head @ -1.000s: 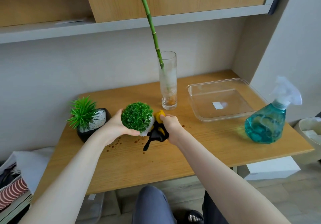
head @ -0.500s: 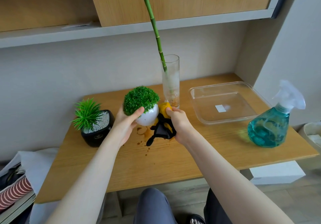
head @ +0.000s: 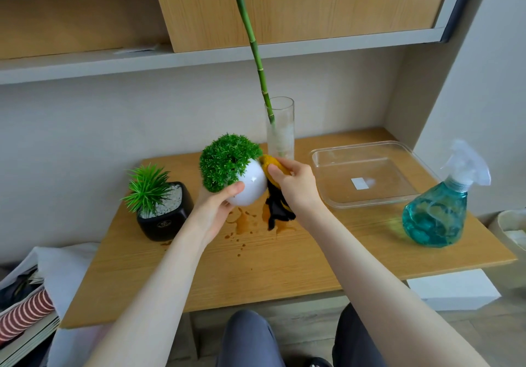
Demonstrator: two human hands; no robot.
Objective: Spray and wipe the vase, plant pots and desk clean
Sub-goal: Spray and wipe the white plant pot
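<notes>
- Head view: our left hand (head: 216, 210) grips the white pot (head: 250, 185), now raised off the desk (head: 284, 267) and tipped; a second ago it sat low.
- Our right hand (head: 296, 184) pinches the yellow-black cloth (head: 274, 193) against the pot's side.
- Lifting has exposed brown spills (head: 242, 221) underneath, so we judge the desk needs wiping next.
- Spray bottle (head: 435, 213) stands well apart, right.
</notes>
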